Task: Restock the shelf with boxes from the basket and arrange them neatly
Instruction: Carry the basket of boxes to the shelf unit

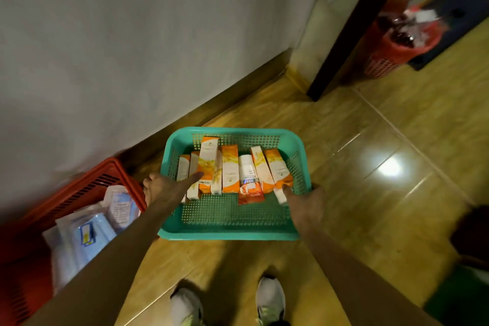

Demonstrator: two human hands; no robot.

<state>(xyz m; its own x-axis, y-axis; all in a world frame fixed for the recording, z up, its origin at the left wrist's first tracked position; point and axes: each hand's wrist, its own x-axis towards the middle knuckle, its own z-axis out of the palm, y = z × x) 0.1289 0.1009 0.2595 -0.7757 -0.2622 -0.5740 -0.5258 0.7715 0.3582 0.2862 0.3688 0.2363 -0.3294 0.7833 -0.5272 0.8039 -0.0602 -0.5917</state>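
Observation:
A teal plastic basket (pixel 227 233) hangs above the tiled floor, held between both hands. Inside it, several orange-and-white boxes (pixel 229 172) lie side by side against the far wall. A white box with a red end (pixel 248 180) lies among them. My left hand (pixel 164 188) grips the basket's left rim, with the thumb reaching in and touching a box. My right hand (pixel 307 201) grips the right rim, its thumb inside next to the rightmost box. No shelf is in view.
A red crate (pixel 79 193) holding blue-and-white packets sits on the floor at the left, against a white wall (pixel 132 47). A dark door frame (pixel 344 42) and a red waste bin (pixel 391 45) stand at the upper right. My shoes (pixel 270 299) are below the basket.

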